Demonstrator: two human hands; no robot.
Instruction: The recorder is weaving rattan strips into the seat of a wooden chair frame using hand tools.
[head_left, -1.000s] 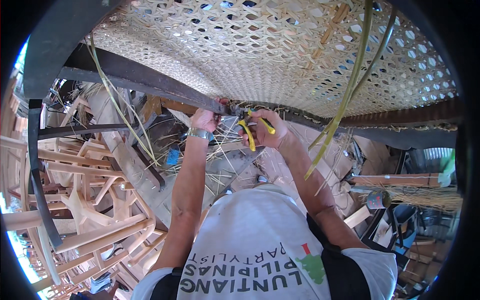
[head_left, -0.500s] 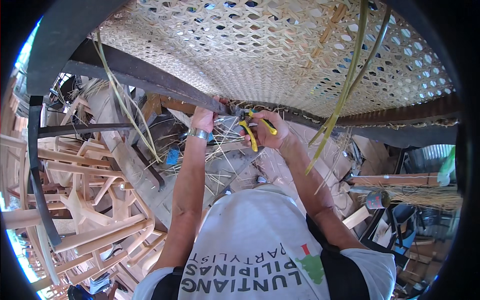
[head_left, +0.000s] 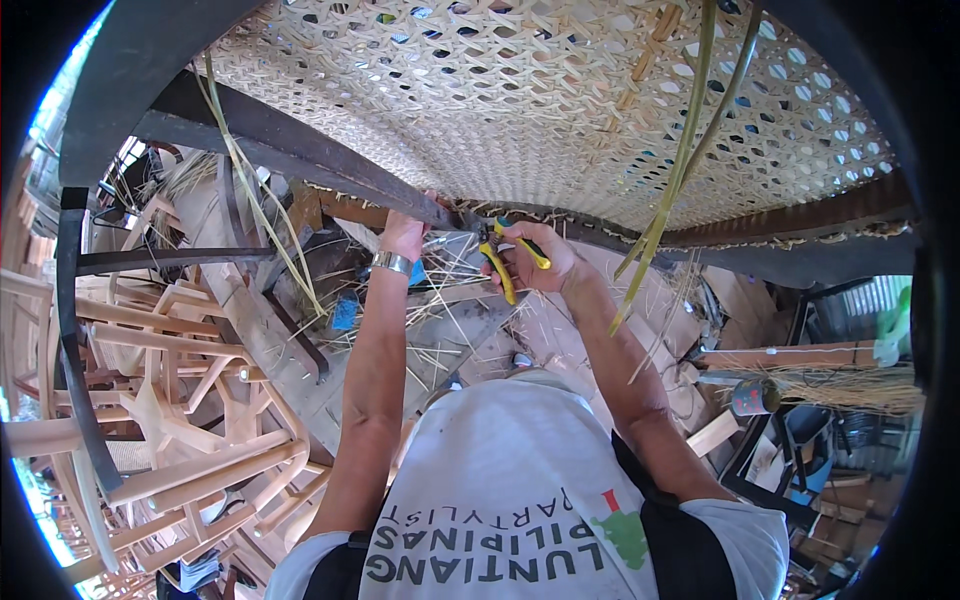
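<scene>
compared with a second ago, both hands keep to nearly the same spot, the left hand lying slightly farther left, with less of its fingers in sight below the dark rail. the woven cane panel sits a little differently in view, and the pair of loose green strands at right has shifted left, while the thinner strands at left have moved right.

the yellow and black pliers lie in the right hand, whose fingers are curled around the handles; these stand apart, one pointing down, one toward the palm. the head of the pliers points left, at the rail beside the panel's lower edge, close to the left hand; whether it bites on anything is too small to tell.

the left fingers are partly behind the rail, so i cannot tell how tightly they close. both forearms reach up and inward, elbows bent, a silver wristband on the left wrist
</scene>
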